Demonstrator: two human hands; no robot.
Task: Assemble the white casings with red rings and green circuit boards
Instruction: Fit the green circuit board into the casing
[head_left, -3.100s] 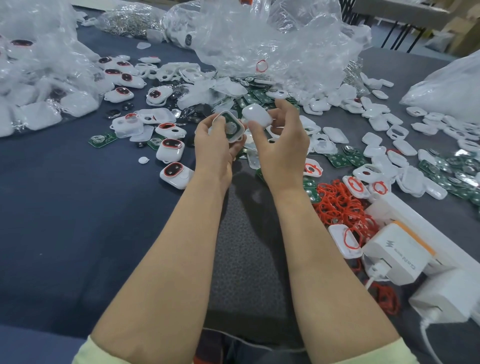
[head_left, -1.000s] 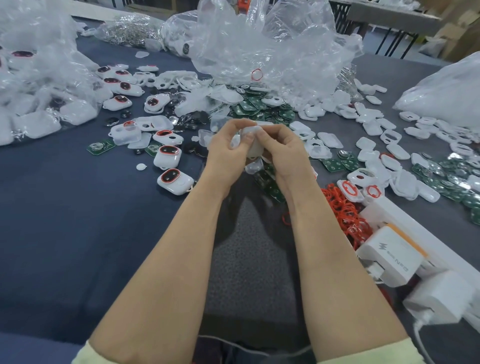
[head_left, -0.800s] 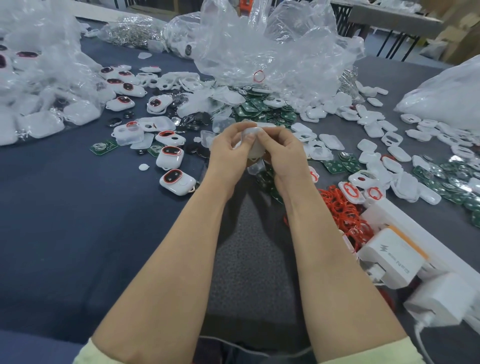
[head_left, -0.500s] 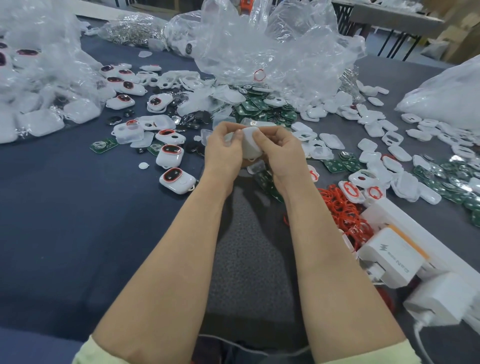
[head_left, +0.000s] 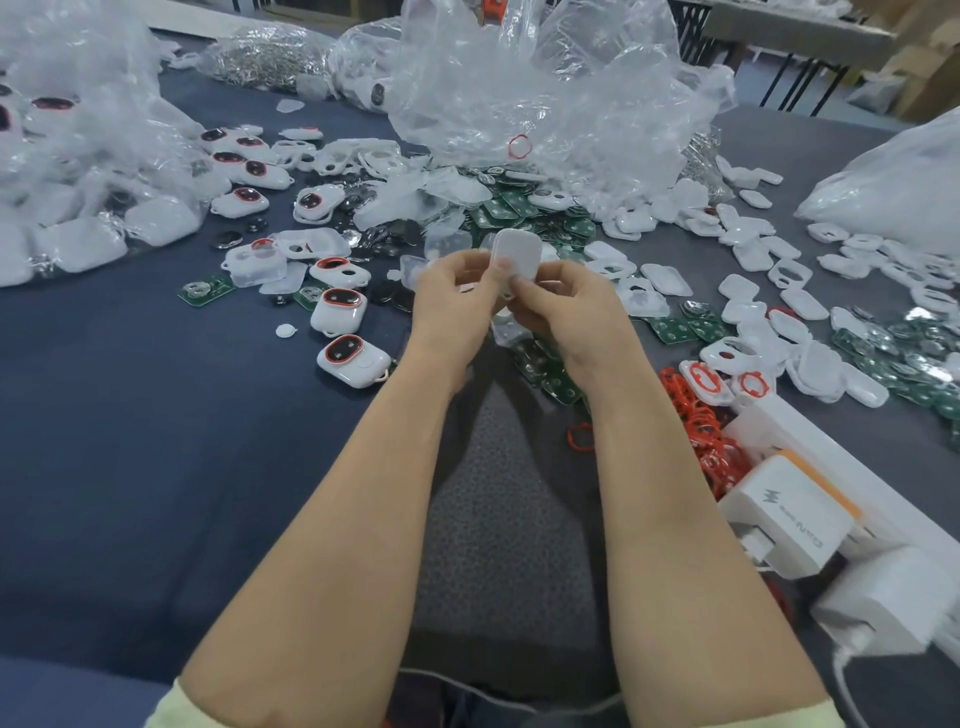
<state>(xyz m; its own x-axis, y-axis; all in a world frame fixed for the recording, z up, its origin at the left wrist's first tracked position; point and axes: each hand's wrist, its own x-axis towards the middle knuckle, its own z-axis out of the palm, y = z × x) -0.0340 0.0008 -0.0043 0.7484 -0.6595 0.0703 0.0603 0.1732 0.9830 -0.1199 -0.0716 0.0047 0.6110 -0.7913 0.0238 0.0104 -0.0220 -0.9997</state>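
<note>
A white casing (head_left: 518, 253) is held upright between both hands above the table's middle, its plain back facing me. My left hand (head_left: 453, 306) pinches its left edge and my right hand (head_left: 563, 312) pinches its right edge and bottom. Finished casings with red rings (head_left: 353, 356) lie to the left. Green circuit boards (head_left: 545, 366) lie under my hands and a heap of red rings (head_left: 698, 426) lies to the right. Loose white casing halves (head_left: 753, 254) are scattered at the right.
Crumpled clear plastic bags (head_left: 545, 88) stand behind my hands, and more bags (head_left: 67, 171) lie at the left. White chargers on a power strip (head_left: 795, 514) sit at the near right. Dark blue cloth (head_left: 130, 441) covers the table.
Two separate casing parts, one per hand, have been brought together into one piece held by both hands. Over the last second that piece has been turned more upright.
</note>
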